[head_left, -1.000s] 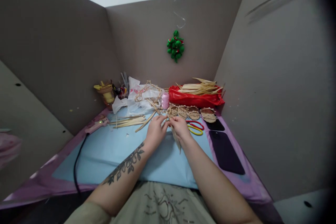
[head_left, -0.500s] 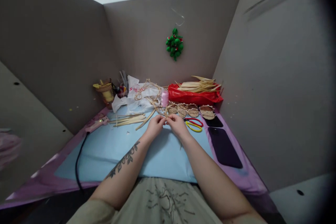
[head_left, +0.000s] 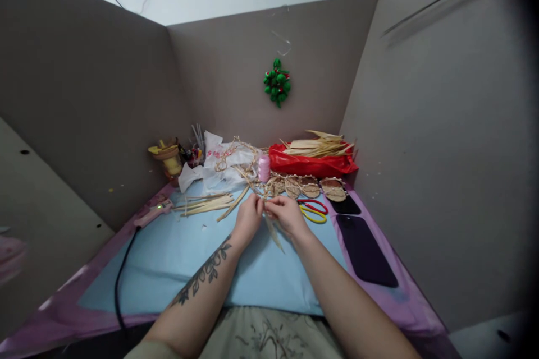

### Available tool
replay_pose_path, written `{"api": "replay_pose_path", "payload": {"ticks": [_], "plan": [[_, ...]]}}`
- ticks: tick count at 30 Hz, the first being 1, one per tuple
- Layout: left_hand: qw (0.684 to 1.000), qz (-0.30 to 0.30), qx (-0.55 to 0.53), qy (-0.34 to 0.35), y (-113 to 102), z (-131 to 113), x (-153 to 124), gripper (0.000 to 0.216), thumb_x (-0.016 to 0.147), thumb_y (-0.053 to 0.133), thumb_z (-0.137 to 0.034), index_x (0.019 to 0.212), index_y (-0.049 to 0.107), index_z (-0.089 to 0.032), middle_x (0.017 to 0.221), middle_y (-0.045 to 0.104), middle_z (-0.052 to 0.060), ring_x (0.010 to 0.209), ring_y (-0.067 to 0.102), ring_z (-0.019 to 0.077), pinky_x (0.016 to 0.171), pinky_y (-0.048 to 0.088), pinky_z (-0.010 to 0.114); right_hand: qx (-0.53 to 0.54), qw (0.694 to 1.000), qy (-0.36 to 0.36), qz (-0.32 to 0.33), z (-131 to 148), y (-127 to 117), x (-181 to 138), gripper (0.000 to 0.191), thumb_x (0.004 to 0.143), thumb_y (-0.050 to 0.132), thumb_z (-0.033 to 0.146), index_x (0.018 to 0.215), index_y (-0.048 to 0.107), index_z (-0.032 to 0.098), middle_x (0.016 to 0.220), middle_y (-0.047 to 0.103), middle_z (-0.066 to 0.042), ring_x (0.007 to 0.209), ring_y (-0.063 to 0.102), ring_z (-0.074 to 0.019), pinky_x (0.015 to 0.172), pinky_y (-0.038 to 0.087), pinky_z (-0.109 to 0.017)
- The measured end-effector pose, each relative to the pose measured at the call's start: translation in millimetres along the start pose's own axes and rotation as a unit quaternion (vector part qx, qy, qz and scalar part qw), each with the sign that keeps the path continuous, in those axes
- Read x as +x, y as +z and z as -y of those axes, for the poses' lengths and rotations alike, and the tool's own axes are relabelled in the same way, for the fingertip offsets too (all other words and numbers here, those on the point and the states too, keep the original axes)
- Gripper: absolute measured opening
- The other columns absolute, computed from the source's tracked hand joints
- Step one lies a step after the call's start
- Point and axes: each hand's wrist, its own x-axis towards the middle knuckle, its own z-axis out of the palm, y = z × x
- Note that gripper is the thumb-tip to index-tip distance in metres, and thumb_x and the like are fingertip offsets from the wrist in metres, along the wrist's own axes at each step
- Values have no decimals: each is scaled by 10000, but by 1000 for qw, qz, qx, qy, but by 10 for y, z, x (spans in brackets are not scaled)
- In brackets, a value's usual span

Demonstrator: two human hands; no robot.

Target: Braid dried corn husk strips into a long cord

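Observation:
My left hand (head_left: 250, 215) and my right hand (head_left: 287, 216) meet over the blue cloth, fingers pinched close together on a dried straw strip (head_left: 274, 234). Its pale loose end hangs down between them toward me. Beyond my fingertips, a thin twisted straw cord (head_left: 248, 175) leads back to a tangle on a white plastic bag (head_left: 197, 175). Just right of my right hand lie scissors (head_left: 314, 210) with red and yellow handles. Flat straw strips (head_left: 206, 203) lie left of my left hand. The exact grip of the fingertips is too small to make out.
Behind my hands stand a pink thread spool (head_left: 264, 168) and several round woven straw pieces (head_left: 292, 186). A red bag (head_left: 314, 166) holds more straw. Two dark phones, the nearer one (head_left: 366, 249) larger, lie right. A pink glue gun (head_left: 154, 214) with a black cord lies left.
The view has tilted up slightly. My hands have turned a little, the right one shifting slightly away from the left, and the straw strip's loose end now shows below them.

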Motion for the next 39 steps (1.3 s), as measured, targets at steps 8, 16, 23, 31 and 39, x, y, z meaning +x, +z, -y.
{"api": "replay_pose_path", "payload": {"ticks": [8,16,23,31,39], "plan": [[927,39,-327,-180,26,60,54,308,679,586,-438,622,509,-146,532,486,-46,476,428,70,486,340,195,-341,910,-230,-60,-25,149,-172,216,780,515,209,850,718,190,794,632,-80,790,532,-206,764,417,-337],[919,20,-352,-177,62,160,66,390,654,600,-525,652,512,-145,526,501,-41,473,443,76,490,355,208,-331,910,-239,-72,-1,73,-77,191,768,526,230,802,711,192,836,614,-83,854,520,-212,818,400,-352],[941,50,-304,-143,31,55,29,312,717,556,-455,661,520,-150,528,500,-44,479,439,80,494,353,210,-32,998,-50,26,-146,48,87,213,649,634,342,729,633,144,648,646,-27,609,572,-154,614,446,-276],[980,54,-178,-78,-14,21,12,241,780,466,-358,662,513,-154,560,533,-19,516,477,108,530,369,228,-85,995,-47,-14,-95,19,69,163,635,599,288,549,558,155,463,462,50,464,383,-90,471,287,-218],[998,58,-2,21,-156,14,-3,209,805,469,-275,791,640,-157,700,634,18,644,539,137,605,376,230,-257,959,-113,-44,-100,-1,73,146,703,490,244,569,493,187,540,492,29,551,435,-127,538,311,-231]]}}
